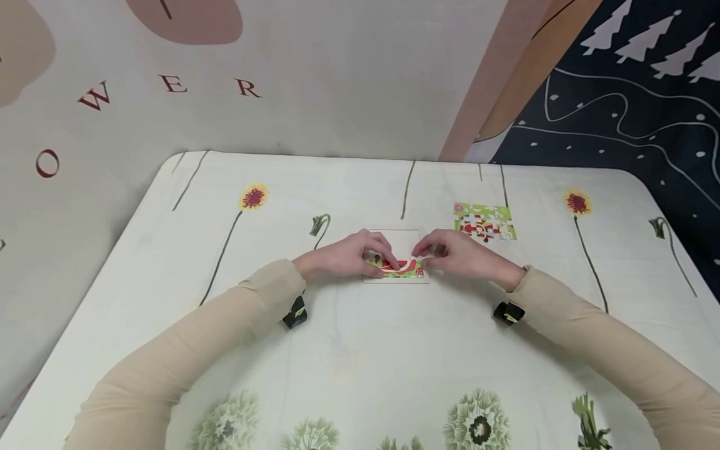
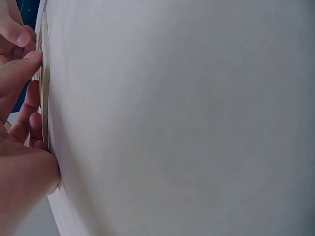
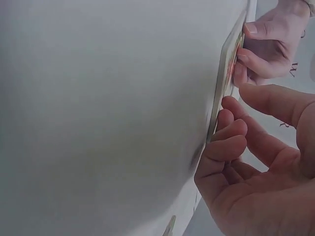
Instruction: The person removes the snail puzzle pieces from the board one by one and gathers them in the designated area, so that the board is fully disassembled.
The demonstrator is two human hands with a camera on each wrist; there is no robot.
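A shallow puzzle board (image 1: 394, 239) lies flat on the table, with red, white and green puzzle pieces (image 1: 415, 271) joined along its near side. My left hand (image 1: 360, 252) rests over its left part, fingertips touching the pieces. At the board's right edge is my right hand (image 1: 462, 255), thumb and forefinger apart by the end of the row. In the right wrist view no piece shows between the right hand's (image 3: 268, 152) thumb and fingers. The left wrist view shows the board's edge (image 2: 46, 93) beside the left hand's (image 2: 19, 113) fingers; the pieces are mostly hidden there.
Beyond the right hand, a second group of puzzle pieces (image 1: 497, 215) lies on the white flower-printed tablecloth (image 1: 349, 362). A lettered wall hanging (image 1: 337, 94) stands behind the table, and a dark cloth with white trees (image 1: 624, 112) is at the right.
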